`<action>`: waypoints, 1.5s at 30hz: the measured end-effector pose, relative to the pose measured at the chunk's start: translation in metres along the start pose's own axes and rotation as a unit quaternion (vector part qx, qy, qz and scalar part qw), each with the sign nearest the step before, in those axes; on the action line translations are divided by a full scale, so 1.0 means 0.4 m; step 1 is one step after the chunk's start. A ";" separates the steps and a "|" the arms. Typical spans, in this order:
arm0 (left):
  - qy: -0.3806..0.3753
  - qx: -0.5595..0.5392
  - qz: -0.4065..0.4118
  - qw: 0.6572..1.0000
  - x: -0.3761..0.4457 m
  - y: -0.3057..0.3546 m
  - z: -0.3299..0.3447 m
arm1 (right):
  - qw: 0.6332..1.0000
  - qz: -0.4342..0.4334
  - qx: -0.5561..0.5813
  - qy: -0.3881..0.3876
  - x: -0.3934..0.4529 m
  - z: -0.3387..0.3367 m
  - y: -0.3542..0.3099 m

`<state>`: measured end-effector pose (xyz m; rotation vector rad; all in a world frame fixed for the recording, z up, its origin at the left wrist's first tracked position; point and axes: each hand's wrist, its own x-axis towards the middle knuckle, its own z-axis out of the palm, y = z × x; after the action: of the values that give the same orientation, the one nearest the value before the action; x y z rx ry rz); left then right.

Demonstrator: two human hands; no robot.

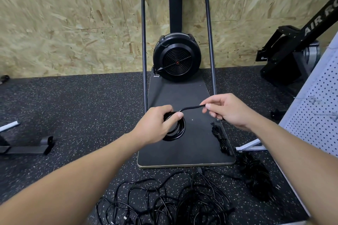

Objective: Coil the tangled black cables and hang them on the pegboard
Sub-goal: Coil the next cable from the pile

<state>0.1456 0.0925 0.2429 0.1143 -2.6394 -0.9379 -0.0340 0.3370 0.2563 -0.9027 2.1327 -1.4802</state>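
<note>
Tangled cables (164, 201) on speckled floor (73, 115), nearest, before black platform (182, 151); OSB wall behind it, pegboard (314, 115) right. Above platform, left hand (155, 126) grips coiled cable (176, 128); right hand (228, 110) pinches its tail.

The place is a small gym, maybe a home gym or a garage one. The floor (73, 107) is black rubber with light specks, as in training rooms. A ski machine (176, 56) with a round fan cage stands against a chipboard wall (64, 20). On the right stands a rower (300, 42) with the letters "AIR RO" on its beam. A white pegboard (318, 111) leans at the right edge.
</note>
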 end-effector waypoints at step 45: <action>0.000 -0.157 0.012 0.988 0.007 0.048 0.059 | 0.967 0.159 0.194 0.046 -0.003 0.185 -0.044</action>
<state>0.1357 0.1210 0.2386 0.0075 -2.4498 -1.3285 0.0190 0.2836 0.2453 -0.3400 1.8403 -1.7054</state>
